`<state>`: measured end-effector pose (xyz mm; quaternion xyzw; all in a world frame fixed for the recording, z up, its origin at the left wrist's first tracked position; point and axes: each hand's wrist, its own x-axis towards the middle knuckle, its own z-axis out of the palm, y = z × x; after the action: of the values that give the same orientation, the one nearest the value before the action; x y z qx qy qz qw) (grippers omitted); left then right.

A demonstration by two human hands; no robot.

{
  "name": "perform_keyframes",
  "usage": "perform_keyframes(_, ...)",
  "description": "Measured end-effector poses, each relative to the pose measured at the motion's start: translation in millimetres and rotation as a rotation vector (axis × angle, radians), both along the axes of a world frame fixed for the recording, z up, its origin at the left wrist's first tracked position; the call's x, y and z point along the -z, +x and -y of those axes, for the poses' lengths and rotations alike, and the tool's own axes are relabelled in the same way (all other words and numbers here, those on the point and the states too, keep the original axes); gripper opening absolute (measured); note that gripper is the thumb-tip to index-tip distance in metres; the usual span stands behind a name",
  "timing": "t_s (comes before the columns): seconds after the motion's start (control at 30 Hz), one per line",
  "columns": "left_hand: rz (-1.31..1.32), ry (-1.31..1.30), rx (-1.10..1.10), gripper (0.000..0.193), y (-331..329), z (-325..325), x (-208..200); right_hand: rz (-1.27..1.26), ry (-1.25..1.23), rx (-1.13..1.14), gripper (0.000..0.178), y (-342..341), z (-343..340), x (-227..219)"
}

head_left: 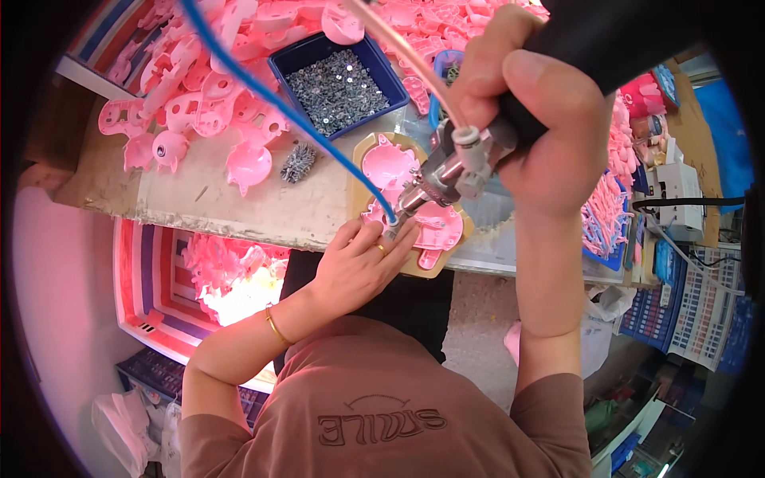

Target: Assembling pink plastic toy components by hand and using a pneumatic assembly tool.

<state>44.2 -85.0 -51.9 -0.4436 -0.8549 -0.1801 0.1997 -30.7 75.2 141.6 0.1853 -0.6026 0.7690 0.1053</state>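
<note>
My right hand [558,119] is wrapped round a power screwdriver [442,175] with a black body and a metal nose, which slants down to the left. A blue hose [295,115] and a clear hose [418,68] run to it. Its tip is over a pink plastic shell [438,227] in a tan fixture [362,151] at the table's front edge. The fingers of my left hand [358,259] close round the low end of the nose, close against the shell; its thumb is hidden. Another pink shell part [390,165] sits in the fixture's far side.
A dark blue bin [382,76] of small screws stands behind the fixture, a loose clump of screws [299,163] left of it. Pink shells [187,95] heap at the back left. At right are a blue tray [613,259] of thin coloured pieces and a grey box [677,199] with a cable.
</note>
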Motion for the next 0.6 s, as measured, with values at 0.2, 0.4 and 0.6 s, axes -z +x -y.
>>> perform_keyframes(0.2, 0.009, -0.013, -0.010, 0.053, 1.1, 0.5, 4.2, 0.123, 0.035, 0.196, 0.065, 6.4, 7.8, 7.9)
perform_keyframes(0.4, -0.004, 0.009, -0.009, 0.051, 0.0, -1.6, 6.3, 0.044, 0.075, 0.168, 0.061, 4.0, 4.9, 7.4)
perform_keyframes(0.6, 0.037, -0.011, 0.005, 0.046, 0.5, 1.3, 5.3, 0.099, 0.446, 0.328, 0.056, 14.8, 4.7, 12.0)
